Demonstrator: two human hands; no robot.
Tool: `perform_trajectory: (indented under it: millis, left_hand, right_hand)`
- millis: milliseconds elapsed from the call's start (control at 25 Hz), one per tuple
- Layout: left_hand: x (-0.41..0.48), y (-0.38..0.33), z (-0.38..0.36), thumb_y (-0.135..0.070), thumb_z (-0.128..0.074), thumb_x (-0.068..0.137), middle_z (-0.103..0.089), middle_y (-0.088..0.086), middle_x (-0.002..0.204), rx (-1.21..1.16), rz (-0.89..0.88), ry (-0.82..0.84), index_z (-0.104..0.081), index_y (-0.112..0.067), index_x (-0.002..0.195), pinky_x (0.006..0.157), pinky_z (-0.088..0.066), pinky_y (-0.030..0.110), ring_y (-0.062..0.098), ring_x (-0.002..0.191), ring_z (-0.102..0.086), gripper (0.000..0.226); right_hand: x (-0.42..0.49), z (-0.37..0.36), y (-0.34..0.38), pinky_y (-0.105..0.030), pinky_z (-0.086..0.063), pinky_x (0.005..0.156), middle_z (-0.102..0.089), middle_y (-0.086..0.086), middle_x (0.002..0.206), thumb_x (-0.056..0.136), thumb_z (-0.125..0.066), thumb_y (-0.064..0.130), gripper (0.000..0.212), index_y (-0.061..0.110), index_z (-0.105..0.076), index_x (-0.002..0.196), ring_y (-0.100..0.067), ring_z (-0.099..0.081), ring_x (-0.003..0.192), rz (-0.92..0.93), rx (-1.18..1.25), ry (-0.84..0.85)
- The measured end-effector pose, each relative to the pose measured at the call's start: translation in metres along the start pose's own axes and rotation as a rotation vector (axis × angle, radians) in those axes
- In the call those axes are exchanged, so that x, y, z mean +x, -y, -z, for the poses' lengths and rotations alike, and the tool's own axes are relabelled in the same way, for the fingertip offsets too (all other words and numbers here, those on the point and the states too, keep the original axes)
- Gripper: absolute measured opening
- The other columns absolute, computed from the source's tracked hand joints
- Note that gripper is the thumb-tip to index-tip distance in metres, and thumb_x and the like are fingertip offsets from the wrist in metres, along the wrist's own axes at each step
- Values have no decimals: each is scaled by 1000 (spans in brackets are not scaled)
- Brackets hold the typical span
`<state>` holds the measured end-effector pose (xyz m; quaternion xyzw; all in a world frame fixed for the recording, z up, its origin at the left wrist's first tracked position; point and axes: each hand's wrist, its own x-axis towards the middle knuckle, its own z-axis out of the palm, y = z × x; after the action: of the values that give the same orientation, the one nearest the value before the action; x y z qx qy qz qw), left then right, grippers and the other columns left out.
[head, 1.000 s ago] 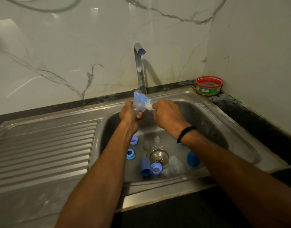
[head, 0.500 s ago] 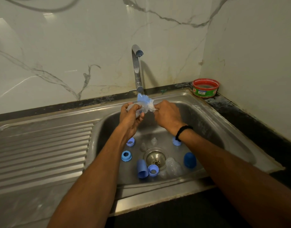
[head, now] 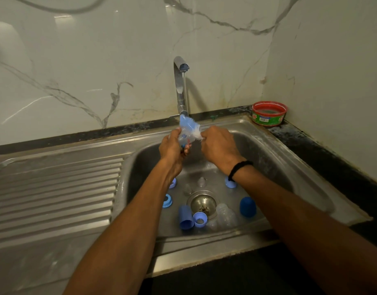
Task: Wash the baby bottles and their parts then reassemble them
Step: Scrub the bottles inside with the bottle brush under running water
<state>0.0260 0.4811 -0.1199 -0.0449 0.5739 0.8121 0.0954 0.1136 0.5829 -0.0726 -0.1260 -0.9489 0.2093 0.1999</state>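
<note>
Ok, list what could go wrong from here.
The left hand grips a clear bottle while the right hand holds the bottle brush at it; if wet, it could slip into the sink. The clear teats and blue rings lie around the drain strainer, so dirty runoff may wash over them.

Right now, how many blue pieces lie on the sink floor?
6 blue pieces: two left of the drain, two in front, two right; arms may hide more.
</note>
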Motion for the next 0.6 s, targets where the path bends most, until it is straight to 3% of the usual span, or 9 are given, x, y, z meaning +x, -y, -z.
perform_trajectory:
  millis: [160,360,480,600]
  left_hand:
    - [-1,-6,6,-38,-57,99,-69,13,78,-5,13,-66,-64,-3,109,45,-44,19,9,51,-54,37]
    - [-8,-5,0,-40,-55,99,-65,10,72,14,51,-78,-66,-4,100,41,-39,19,8,46,-49,38]
    - [-12,-3,-3,-46,-54,99,-63,10,73,53,123,53,-66,-2,107,39,-38,18,7,45,-47,47]
    - [-5,0,12,-44,-57,99,-68,11,81,12,115,-40,-64,-2,113,43,-44,18,7,48,-52,44]
  right_hand:
    - [3,0,1,-25,-40,66,-66,-6,92,93,-60,17,22,12,-70,111,-18,-56,77,30,33,30]
    - [-1,-1,3,-23,-39,66,-63,-5,90,94,-59,18,22,11,-70,111,-14,-51,76,31,15,2]
    - [4,1,2,-23,-37,68,-64,-7,90,94,-59,18,19,9,-70,107,-16,-53,79,24,12,-16]
    - [0,2,3,-24,-40,67,-63,-4,87,93,-61,17,18,12,-73,106,-17,-55,77,51,7,81]
